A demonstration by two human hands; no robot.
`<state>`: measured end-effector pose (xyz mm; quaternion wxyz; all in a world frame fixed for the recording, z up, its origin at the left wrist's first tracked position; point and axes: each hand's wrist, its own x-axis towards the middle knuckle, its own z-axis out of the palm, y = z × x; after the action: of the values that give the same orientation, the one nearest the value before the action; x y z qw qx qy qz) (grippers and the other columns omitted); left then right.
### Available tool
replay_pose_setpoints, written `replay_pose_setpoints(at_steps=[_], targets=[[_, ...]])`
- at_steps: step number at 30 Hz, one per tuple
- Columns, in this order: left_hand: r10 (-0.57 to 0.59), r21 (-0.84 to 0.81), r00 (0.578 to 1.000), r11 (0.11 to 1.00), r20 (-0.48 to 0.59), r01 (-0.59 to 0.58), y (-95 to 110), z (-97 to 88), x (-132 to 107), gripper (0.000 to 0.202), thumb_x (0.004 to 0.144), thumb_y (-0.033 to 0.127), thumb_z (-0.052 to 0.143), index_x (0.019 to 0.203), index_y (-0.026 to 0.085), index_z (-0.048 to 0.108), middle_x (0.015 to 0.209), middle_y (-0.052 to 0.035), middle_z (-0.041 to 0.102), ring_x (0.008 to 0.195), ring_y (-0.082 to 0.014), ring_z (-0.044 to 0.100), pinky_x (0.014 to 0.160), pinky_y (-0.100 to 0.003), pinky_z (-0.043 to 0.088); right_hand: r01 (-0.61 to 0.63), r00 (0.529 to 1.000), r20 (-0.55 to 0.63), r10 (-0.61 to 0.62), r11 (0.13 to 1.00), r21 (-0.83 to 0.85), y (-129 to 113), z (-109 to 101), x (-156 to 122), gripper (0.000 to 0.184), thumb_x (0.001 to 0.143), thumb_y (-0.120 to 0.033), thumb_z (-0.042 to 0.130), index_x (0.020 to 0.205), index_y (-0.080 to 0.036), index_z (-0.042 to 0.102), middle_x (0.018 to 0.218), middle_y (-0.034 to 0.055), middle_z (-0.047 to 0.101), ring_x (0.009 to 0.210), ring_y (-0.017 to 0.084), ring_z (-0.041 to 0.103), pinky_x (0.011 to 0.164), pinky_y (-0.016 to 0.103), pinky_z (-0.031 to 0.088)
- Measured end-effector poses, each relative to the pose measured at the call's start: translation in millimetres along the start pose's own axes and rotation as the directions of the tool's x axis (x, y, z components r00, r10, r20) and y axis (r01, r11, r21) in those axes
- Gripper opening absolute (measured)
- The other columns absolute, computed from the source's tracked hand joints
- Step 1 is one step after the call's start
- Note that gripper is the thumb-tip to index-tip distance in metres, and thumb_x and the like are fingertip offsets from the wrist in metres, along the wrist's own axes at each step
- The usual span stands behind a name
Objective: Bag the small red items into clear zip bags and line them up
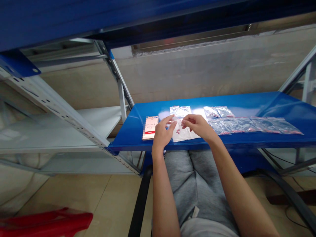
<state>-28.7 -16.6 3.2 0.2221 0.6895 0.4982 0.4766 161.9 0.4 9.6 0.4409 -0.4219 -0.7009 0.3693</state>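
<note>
Small red pieces (178, 131) lie on white paper (185, 135) between the left hand (163, 131), fingers loosely curved, and the right hand (196, 124), fingertips drawn narrow; whether either grips anything, I cannot tell. A phone (151, 126) sits just beside the left hand; clear bags (254, 124) crowd the blue shelf (256, 100) rightward, near the right wrist.

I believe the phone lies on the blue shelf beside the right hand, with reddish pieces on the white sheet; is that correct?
Not quite: the head view shows the phone on the blue shelf beside the left hand, not the right hand, with reddish pieces on the white sheet.
</note>
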Motion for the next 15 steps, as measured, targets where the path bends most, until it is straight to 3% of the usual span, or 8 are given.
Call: replay_pose_setpoints(at_steps=[3, 9, 15], targets=[[0.041, 0.005, 0.999, 0.999, -0.034, -0.041, -2.9, -2.4, 1.5, 0.030, 0.103, 0.026, 0.054, 0.125, 0.021, 0.075, 0.128, -0.0085, 0.076, 0.116, -0.0221, 0.070, 0.098, -0.034, 0.056, 0.039, 0.998, -0.048, -0.043, 0.996, -0.082, -7.3, -1.9, -2.0, 0.020, 0.090, -0.035, 0.059, 0.082, -0.019, 0.069, 0.080, 0.0072, 0.076, 0.074, 0.020, 0.070, 0.062, 0.028, 0.048], [0.025, 0.022, 0.995, 1.000, -0.096, -0.023, -4.9, -1.4, 3.2, 0.025, 0.098, 0.020, 0.063, 0.117, 0.023, 0.077, 0.108, -0.0053, 0.080, 0.100, -0.0203, 0.073, 0.092, -0.032, 0.058, 0.113, 0.986, -0.099, -0.131, 0.980, -0.166, -15.2, -2.2, -5.0, 0.017, 0.093, -0.031, 0.056, 0.083, -0.021, 0.065, 0.078, 0.0054, 0.076, 0.077, 0.020, 0.071, 0.075, 0.032, 0.052], [0.012, 0.028, 0.992, 1.000, -0.128, -0.008, -5.3, -1.0, 2.9, 0.022, 0.096, 0.020, 0.064, 0.114, 0.023, 0.077, 0.100, -0.0047, 0.079, 0.093, -0.0188, 0.073, 0.086, -0.030, 0.058, 0.102, 0.990, -0.083, -0.114, 0.985, -0.140, -12.6, -1.0, -5.3, 0.014, 0.092, -0.028, 0.055, 0.084, -0.021, 0.065, 0.078, 0.0048, 0.075, 0.075, 0.020, 0.071, 0.071, 0.031, 0.053]])
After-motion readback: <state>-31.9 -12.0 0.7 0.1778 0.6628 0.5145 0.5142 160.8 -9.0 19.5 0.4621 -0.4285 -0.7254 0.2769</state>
